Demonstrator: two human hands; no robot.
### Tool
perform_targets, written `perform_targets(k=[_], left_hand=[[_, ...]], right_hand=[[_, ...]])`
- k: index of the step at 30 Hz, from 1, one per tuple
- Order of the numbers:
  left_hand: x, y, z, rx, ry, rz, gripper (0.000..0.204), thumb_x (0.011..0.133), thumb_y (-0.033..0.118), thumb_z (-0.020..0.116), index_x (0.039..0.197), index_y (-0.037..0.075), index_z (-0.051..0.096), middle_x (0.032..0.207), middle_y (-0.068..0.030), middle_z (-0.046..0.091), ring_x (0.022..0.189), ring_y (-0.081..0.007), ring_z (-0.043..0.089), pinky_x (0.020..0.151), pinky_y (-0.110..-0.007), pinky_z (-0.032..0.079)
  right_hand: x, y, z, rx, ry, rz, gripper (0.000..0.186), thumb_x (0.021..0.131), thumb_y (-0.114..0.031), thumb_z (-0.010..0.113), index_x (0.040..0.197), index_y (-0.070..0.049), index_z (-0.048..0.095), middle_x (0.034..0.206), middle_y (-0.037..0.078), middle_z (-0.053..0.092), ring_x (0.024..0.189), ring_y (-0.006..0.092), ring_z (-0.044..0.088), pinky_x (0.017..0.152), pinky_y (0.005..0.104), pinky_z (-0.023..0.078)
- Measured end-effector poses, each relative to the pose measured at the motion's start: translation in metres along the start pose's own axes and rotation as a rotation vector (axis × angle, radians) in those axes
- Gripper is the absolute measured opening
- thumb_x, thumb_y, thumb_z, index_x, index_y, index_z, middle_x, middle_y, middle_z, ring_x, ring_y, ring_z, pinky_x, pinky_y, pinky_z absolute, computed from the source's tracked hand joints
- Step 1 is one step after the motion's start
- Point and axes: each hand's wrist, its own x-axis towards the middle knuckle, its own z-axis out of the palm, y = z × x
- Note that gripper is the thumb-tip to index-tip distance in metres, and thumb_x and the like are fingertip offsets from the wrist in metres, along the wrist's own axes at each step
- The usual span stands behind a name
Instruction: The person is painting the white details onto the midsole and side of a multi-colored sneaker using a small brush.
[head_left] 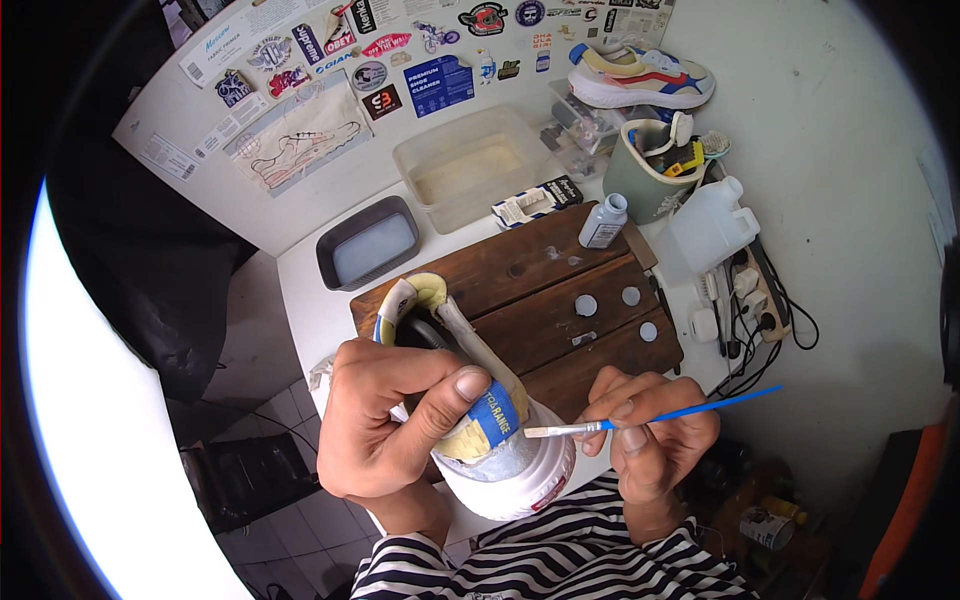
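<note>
In my left hand (395, 425) I grip a sneaker (520, 470), its heel toward me and its white sole low and to the right. My thumb presses beside a blue and yellow patch on the heel. A thin paintbrush (680, 412) with a blue handle is pinched in my right hand (650, 430). The brush's pale bristles point left and meet or nearly touch the shoe's heel, just above the sole; I cannot tell which. My left fingers are partly hidden behind the shoe.
Beyond the shoe lies a dark wooden board (540, 275) with a small bottle (604, 222) and several round lids. Behind stand a dark tray (368, 243), a clear tub (475, 165) and a green bucket (650, 165). At right are a white jug (710, 225) and a power strip with cables (760, 295).
</note>
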Motion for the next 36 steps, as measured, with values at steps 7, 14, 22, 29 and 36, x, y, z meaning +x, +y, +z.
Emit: perform_targets(k=[7, 14, 22, 29, 36], left_hand=[[0.001, -0.001, 0.000, 0.008, -0.023, -0.003, 0.025, 0.092, 0.014, 0.070, 0.078, -0.006, 0.072, 0.061, -0.0139, 0.067, 0.050, -0.0211, 0.065, 0.051, -0.028, 0.047], [-0.005, -0.010, 0.016, 0.011, 0.186, 0.072, 0.023, 0.080, 0.011, 0.076, 0.069, -0.006, 0.066, 0.052, -0.0097, 0.059, 0.040, -0.0143, 0.051, 0.045, -0.025, 0.038], [-0.009, -0.002, 0.009, 0.012, 0.110, -0.090, 0.020, 0.080, 0.012, 0.079, 0.077, -0.003, 0.067, 0.064, -0.0096, 0.064, 0.055, -0.0134, 0.051, 0.060, -0.028, 0.039], [-0.010, 0.006, 0.004, -0.008, 0.067, -0.221, 0.021, 0.080, 0.013, 0.081, 0.081, -0.002, 0.066, 0.072, -0.0084, 0.064, 0.068, -0.0140, 0.049, 0.067, -0.029, 0.038], [-0.004, -0.008, 0.012, 0.062, 0.196, 0.092, 0.020, 0.082, 0.009, 0.076, 0.074, -0.008, 0.071, 0.059, -0.0149, 0.067, 0.045, -0.0201, 0.062, 0.048, -0.026, 0.045]], right_hand=[[0.002, -0.001, -0.002, -0.089, -0.094, -0.074, 0.012, 0.085, 0.007, 0.063, 0.096, 0.006, 0.059, 0.075, 0.019, 0.068, 0.062, 0.0223, 0.069, 0.056, 0.0323, 0.050], [0.000, -0.002, 0.002, -0.109, -0.145, -0.117, 0.014, 0.085, 0.006, 0.063, 0.097, 0.006, 0.057, 0.076, 0.019, 0.069, 0.062, 0.0226, 0.070, 0.055, 0.0320, 0.049], [-0.003, -0.001, -0.003, -0.117, -0.072, -0.102, 0.015, 0.084, 0.008, 0.063, 0.098, 0.007, 0.058, 0.075, 0.019, 0.069, 0.062, 0.0233, 0.070, 0.055, 0.0329, 0.049], [-0.006, 0.009, -0.005, -0.049, 0.014, -0.054, 0.013, 0.084, 0.009, 0.061, 0.096, 0.007, 0.058, 0.074, 0.019, 0.067, 0.059, 0.0225, 0.067, 0.056, 0.0344, 0.050], [-0.005, 0.010, -0.001, -0.018, -0.036, -0.084, 0.012, 0.084, 0.009, 0.061, 0.096, 0.008, 0.058, 0.075, 0.019, 0.067, 0.058, 0.0208, 0.066, 0.057, 0.0331, 0.050]])
